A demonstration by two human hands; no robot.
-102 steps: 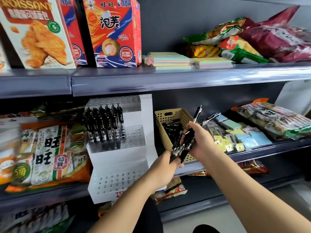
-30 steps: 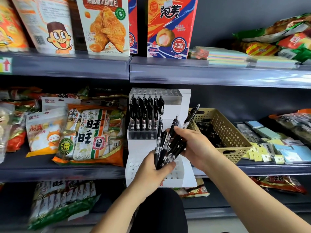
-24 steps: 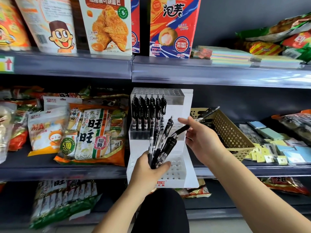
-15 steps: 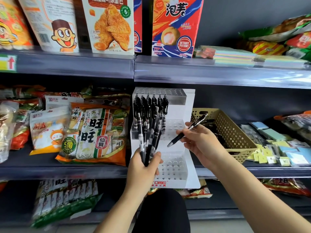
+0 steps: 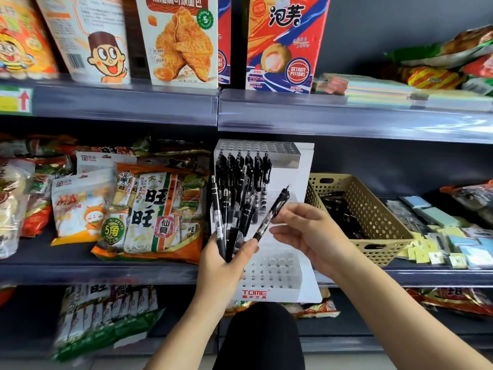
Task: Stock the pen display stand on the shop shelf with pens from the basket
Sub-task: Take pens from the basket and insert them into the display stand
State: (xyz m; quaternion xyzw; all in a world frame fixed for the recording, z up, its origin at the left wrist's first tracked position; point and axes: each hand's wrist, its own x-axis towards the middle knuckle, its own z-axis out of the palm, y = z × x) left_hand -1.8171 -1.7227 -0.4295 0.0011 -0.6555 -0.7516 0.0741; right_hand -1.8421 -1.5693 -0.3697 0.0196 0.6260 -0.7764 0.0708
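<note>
Head view: your left hand (image 5: 222, 265) is in front of the pen display stand (image 5: 278, 273), fingers wrapped round a bundle of black pens (image 5: 231, 217) fanned upward. Your right hand (image 5: 309, 235), also before the stand, pinches a single pen (image 5: 272, 212), tilted. The basket (image 5: 378, 222) sits just right of the stand, on the same shelf (image 5: 80, 271).

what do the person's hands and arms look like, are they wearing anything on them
Both are bare: the left hand and right hand have no gloves, and no ring, watch or bracelet shows. The left forearm and right forearm are uncovered to the frame edge; no sleeve is in view.
</note>
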